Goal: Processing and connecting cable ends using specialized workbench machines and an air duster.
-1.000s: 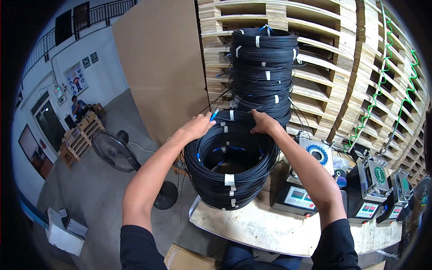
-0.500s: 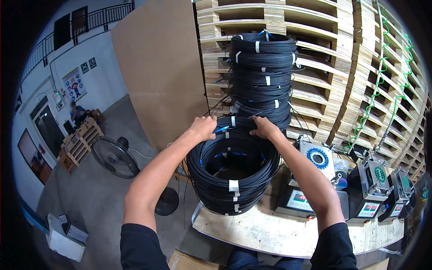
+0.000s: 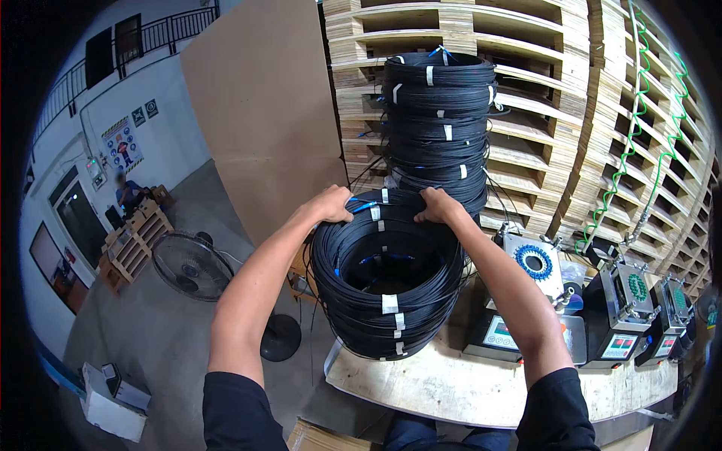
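A stack of black cable coils (image 3: pixel 353 319), bound with white tape bands, stands close in front of me at the table's left end. My left hand (image 3: pixel 331 204) is closed over the far left rim of the top coil, beside a blue connector (image 3: pixel 364 206). On the far right rim, my right hand (image 3: pixel 440 206) has its fingers curled over the same coil. The undersides of both grips are hidden. More blue connectors show inside the hollow middle. Directly behind rises a taller stack of black coils (image 3: pixel 440 135), with blue-tipped ends on top.
Polishing machines with displays (image 3: pixel 498 331) line the right of the wooden table (image 3: pixel 421 383). Wooden pallets (image 3: pixel 519 90) are stacked behind the coils. A standing fan (image 3: pixel 192 264) and a brown board (image 3: pixel 259 105) are at left. Another person (image 3: pixel 129 192) sits far left.
Both hands have shifted slightly on the top coil's far rim, the left one moving a little left and up. The right hand's fingers have moved slightly to the left.
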`<state>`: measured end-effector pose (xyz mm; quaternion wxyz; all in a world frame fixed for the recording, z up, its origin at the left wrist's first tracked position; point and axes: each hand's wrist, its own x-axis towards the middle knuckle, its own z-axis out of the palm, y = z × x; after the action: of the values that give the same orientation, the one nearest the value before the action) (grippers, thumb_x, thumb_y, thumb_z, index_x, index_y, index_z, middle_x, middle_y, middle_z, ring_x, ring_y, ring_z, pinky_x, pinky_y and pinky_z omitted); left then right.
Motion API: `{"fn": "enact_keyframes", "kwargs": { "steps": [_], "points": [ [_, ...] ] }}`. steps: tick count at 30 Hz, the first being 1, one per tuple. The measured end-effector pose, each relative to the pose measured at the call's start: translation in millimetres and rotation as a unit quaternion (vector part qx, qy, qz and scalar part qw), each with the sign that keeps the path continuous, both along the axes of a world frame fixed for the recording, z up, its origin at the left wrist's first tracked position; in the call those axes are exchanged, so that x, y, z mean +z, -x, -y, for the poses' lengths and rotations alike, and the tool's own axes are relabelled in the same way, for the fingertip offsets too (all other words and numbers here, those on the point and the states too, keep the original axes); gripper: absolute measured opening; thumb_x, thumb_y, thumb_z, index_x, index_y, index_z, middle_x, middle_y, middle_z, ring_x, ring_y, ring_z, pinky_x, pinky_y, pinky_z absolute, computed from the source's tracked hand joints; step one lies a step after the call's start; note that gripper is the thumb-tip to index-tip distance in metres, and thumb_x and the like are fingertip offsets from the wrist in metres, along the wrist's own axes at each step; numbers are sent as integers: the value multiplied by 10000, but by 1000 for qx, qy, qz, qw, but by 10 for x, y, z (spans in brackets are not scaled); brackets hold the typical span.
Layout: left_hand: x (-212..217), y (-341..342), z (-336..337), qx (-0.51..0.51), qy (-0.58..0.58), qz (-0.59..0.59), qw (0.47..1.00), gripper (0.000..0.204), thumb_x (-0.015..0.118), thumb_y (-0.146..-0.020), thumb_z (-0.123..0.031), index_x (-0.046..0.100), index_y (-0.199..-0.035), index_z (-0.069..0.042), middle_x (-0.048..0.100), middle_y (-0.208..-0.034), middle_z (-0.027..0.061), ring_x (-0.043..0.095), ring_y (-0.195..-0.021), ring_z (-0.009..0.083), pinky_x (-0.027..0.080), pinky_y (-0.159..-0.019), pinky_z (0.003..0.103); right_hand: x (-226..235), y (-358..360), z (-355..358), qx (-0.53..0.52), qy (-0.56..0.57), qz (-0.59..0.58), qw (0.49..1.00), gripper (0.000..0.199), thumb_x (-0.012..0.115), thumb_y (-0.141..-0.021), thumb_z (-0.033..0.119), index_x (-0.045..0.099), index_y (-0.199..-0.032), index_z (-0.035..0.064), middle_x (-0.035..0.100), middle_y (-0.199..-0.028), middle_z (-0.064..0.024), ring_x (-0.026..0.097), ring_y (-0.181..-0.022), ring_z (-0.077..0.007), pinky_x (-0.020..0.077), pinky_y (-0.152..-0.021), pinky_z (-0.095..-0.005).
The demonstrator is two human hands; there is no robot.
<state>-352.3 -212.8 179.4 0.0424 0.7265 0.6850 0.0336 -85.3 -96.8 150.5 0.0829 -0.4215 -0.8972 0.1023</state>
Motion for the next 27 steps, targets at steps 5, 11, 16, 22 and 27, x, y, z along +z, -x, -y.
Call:
{"fn": "enact_keyframes", "kwargs": {
  "steps": [5,11,16,22,27],
  "points": [
    [-95,-88,-4,57,-42,9,997,490,856,-707,-230,697,-1120,-18,708,-1079,234,677,-1040,379,543,-904,452,-5,-71,10,10,-19,-4,1000,594,873,-703,233,634,-1205,24,666,-1213,-202,637,-1147,-371,552,-931,-435],
    [-92,-164,-45,84,-21,25,996,514,867,-685,-185,704,-1151,-40,714,-1104,217,686,-1042,361,541,-927,433,5,-130,-47,7,3,-13,1000,654,863,-692,207,613,-1272,37,653,-1248,-191,619,-1181,-366,541,-957,-427],
    [-147,17,-65,39,-13,48,998,492,877,-705,-243,693,-1097,-8,697,-1122,238,670,-1070,399,550,-926,459,10,-39,-16,5,17,-3,1000,688,855,-705,233,593,-1312,43,649,-1247,-223,602,-1199,-381,505,-1011,-426],
    [-109,-108,-20,72,-18,42,996,580,881,-687,-258,681,-1190,-49,697,-1150,224,663,-1098,386,535,-959,443,72,-130,45,-3,27,-8,1000,784,825,-740,264,502,-1426,62,591,-1347,-222,561,-1265,-368,471,-1056,-417],
    [35,-61,-1,12,-47,84,995,776,883,-665,-255,587,-1358,-71,682,-1220,216,649,-1143,348,495,-1013,414,112,-194,80,22,55,-46,997,822,821,-741,285,472,-1458,86,560,-1397,-210,537,-1298,-361,457,-1075,-422]
  ]
}}
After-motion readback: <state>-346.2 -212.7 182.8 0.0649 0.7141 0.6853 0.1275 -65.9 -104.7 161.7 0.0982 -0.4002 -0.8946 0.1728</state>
